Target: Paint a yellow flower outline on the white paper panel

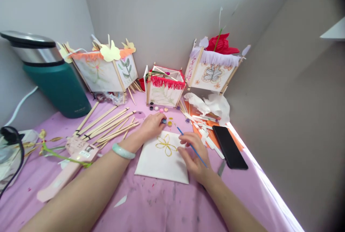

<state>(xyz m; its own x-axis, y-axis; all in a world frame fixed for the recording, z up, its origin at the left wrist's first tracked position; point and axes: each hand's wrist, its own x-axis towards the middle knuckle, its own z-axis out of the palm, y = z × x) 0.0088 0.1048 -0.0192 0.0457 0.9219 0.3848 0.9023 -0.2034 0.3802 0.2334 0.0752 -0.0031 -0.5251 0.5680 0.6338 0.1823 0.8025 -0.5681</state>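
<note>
A thin blue paintbrush [198,156] rests in my right hand [196,156], its tip pointing up and left toward the paint pots. My left hand [153,127] has its fingertips closed at a small blue paint pot [164,121] just beyond the white panel. A yellow paint pot [169,124] stands beside it. Below both hands lies the white panel [151,165], with a yellow outlined flower [166,145] painted on its upper part. My left wrist wears a pale green bangle [123,151].
Wooden sticks [107,124] and a pink glue gun [61,178] lie left. A teal bottle [56,84] stands behind them. Three decorated lanterns stand at the back, the middle one red-fringed [164,93]. Right are paper strips [206,135] and a black phone [229,147].
</note>
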